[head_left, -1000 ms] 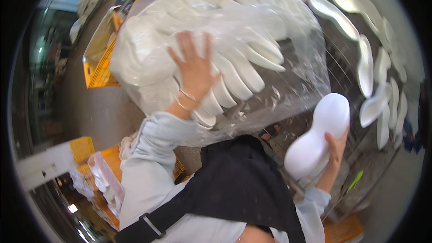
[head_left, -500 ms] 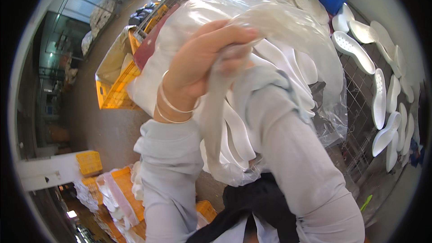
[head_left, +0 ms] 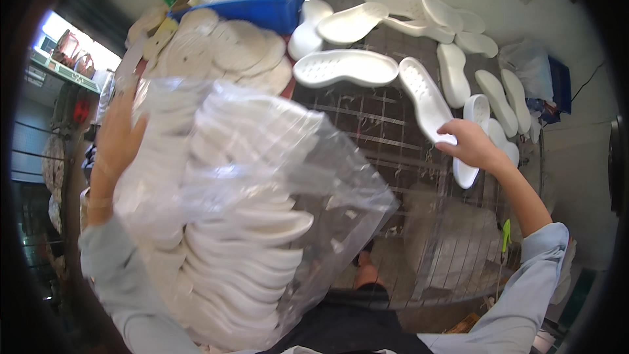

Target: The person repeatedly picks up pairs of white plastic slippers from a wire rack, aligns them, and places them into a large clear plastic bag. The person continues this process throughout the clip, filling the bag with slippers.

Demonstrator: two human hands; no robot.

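My right hand (head_left: 470, 144) reaches out over a wire mesh table, its thumb and fingers closed on the near end of a white shoe sole (head_left: 421, 95). My left hand (head_left: 121, 137), a little blurred, lies with fingers stretched out on the left side of a clear plastic bag (head_left: 341, 190). Inside the bag, many white soles (head_left: 246, 288) stand packed side by side in rows. One more white sole (head_left: 345, 67) with a dotted heel lies crosswise just beyond the bag.
More loose white soles (head_left: 452, 75) are scattered over the wire mesh (head_left: 367, 118) at the far right. Flat cream-coloured pieces (head_left: 229, 46) are heaped behind the bag, before a blue crate (head_left: 282, 0). A green clip-like thing (head_left: 506, 236) hangs at the mesh's right edge.
My view has swung right. My hands, earlier together at the gathered plastic, are now wide apart; the right has taken hold of a sole. The bag now lies spread over its soles.
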